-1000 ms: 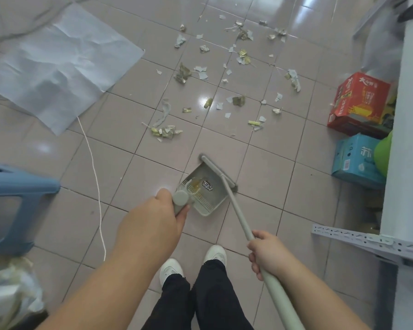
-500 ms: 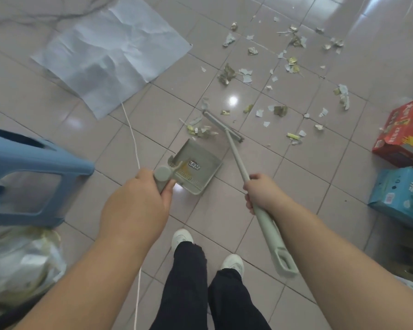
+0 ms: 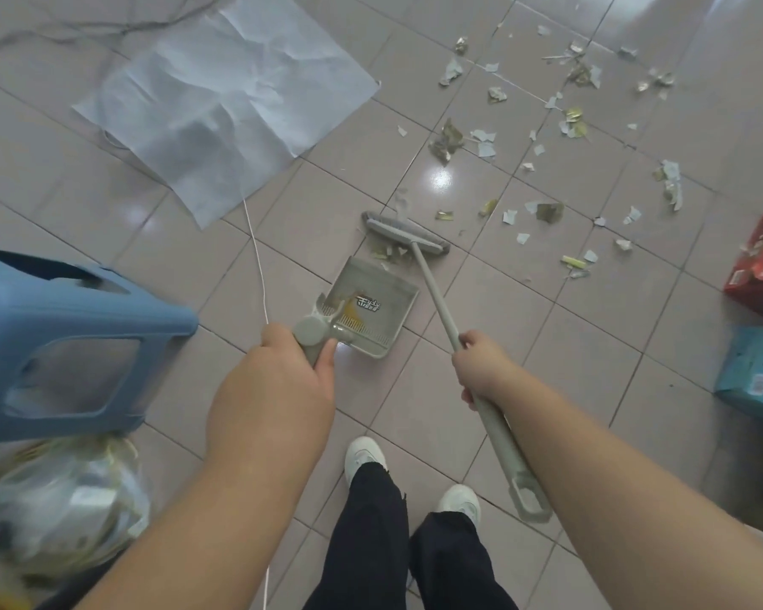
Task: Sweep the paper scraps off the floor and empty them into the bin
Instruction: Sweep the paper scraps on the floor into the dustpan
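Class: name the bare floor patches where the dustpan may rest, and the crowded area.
Bare tiles lie between the dustpan and the blue box, and between the stool and the grey sheet. Scraps crowd the floor beyond the broom head.

The floor (image 3: 525, 345) is glossy glazed tile, throwing back light; the dustpan (image 3: 373, 310) and broom (image 3: 432, 292) look matt grey-green plastic; the stool (image 3: 62, 319) smooth blue plastic; the large sheet (image 3: 221, 99) creased paper.
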Demonstrator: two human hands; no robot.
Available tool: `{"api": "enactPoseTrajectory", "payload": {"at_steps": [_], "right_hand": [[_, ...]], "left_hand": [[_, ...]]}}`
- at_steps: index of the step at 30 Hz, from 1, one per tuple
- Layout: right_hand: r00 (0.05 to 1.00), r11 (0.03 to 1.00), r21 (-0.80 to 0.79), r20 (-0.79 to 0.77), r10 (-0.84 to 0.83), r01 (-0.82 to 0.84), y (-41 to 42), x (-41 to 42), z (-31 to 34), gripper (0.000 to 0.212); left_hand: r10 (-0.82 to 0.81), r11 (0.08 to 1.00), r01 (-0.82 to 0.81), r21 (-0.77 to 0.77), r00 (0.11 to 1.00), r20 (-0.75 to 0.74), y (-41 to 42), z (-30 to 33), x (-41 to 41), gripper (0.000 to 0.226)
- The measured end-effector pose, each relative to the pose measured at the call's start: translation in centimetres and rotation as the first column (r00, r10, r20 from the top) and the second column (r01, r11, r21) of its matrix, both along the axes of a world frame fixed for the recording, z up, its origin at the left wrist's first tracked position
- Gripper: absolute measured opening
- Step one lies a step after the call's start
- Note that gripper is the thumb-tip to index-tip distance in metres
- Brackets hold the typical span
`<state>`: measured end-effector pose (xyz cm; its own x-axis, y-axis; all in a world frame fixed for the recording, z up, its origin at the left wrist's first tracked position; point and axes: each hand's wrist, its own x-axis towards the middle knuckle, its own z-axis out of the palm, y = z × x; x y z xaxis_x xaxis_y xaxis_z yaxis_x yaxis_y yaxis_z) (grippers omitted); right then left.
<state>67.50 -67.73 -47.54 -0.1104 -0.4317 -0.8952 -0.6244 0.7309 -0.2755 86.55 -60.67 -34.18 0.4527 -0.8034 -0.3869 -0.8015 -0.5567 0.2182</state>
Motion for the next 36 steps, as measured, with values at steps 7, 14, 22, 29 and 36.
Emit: {"api": "enactPoseTrajectory", "payload": {"at_steps": [7, 14, 22, 29, 36], "right_hand": [[0.994, 0.993, 0.056, 0.040, -0.102, 0.100, 1.9, -2.3, 3.4, 0.047], [0.992, 0.990, -0.085, 0.060, -0.108, 0.113, 0.8, -1.6, 4.9, 0.049], [0.998, 0.999, -0.035, 0.047, -0.037, 0.039, -4.8, 3.1, 1.2, 0.041], [0.988, 0.987, 0.044, -0.012, 0.153, -0.152, 0.2, 3.8, 1.2, 0.045], [0.980, 0.973, 0.129, 0.079, 0.184, -0.193, 2.4, 1.0, 7.9, 0.043]], "left_hand": [[0.023, 1.000, -0.023, 0.005, 1.000, -0.011, -0.6, 0.0, 0.3, 0.041], [0.014, 1.000, -0.015, -0.002, 0.999, -0.044, -0.3, 0.2, 0.5, 0.035], [0.036, 0.998, -0.039, -0.045, 0.998, -0.053, 1.6, 1.5, 2.0, 0.037], [0.091, 0.996, -0.089, 0.027, 0.993, -0.071, 3.3, 1.4, 2.6, 0.035], [0.094, 0.995, -0.091, 0.037, 0.993, -0.078, 3.3, 0.5, 1.8, 0.037]]}}
